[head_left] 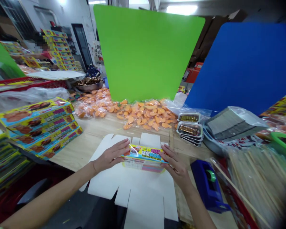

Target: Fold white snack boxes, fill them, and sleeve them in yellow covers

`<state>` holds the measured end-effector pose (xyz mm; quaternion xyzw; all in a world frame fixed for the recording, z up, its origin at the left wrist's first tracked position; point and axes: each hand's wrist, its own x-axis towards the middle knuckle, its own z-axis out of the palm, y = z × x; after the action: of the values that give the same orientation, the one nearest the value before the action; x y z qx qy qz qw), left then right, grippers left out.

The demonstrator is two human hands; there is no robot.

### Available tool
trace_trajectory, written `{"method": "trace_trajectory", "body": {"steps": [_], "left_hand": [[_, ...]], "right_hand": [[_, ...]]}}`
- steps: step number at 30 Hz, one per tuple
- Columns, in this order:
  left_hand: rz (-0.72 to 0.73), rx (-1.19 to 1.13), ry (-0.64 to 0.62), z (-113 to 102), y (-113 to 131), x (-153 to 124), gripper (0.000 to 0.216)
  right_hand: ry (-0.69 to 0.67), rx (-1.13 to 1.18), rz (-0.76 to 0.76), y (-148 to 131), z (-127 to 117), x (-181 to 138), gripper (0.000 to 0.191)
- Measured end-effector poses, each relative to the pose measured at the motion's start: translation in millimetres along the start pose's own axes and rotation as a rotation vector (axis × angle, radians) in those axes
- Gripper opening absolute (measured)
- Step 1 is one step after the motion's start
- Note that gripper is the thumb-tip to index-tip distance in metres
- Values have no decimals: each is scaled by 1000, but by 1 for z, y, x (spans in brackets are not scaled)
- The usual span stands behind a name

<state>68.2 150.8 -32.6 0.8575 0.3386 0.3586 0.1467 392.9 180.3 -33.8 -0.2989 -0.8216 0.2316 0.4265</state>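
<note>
Between my two hands is a small printed cardboard box (145, 154), yellow and blue with pink lettering. My left hand (112, 154) grips its left end, fingers on top and thumb low at the near side. At the right end my right hand (175, 161) holds it the same way, fingers over the top edge. Beneath the box lie flattened white carton sheets (145, 197) with cut flaps, reaching over the table's near edge. Whatever the box contains is hidden.
Stacked printed boxes (43, 127) stand left. Orange pieces in plastic bags (145, 113) lie ahead, below a green panel (147, 54) and a blue panel (248, 66). Foil trays (190, 128), a blue tape dispenser (206, 184) and wooden sticks (257, 178) are right. A person works far left.
</note>
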Motion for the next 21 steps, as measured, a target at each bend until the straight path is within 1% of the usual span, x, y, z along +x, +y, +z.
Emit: {"method": "trace_trajectory", "body": {"steps": [3, 6, 9, 11, 13, 16, 19, 21], "left_hand": [[-46, -80, -11, -4, 2, 4, 51], [-17, -139, -82, -11, 10, 14, 54], [45, -159, -195, -17, 14, 22, 58], [103, -145, -207, -18, 14, 25, 55], [182, -120, -188, -18, 12, 28, 53], [302, -84, -193, -20, 13, 34, 55], [371, -37, -278, -24, 17, 42, 56], [393, -16, -336, -25, 21, 46, 50]], "right_hand": [[-1, 65, 35, 5, -1, 5, 36], [-16, 127, 66, 16, -6, 11, 35], [-33, 164, 97, 25, -13, 17, 33], [-50, 167, 122, 28, -16, 17, 33], [-58, 186, 146, 28, -16, 15, 34], [-43, 264, 196, 26, -14, 8, 34], [-34, 317, 229, 26, -14, 3, 33], [-60, 320, 236, 26, -16, 2, 34]]}}
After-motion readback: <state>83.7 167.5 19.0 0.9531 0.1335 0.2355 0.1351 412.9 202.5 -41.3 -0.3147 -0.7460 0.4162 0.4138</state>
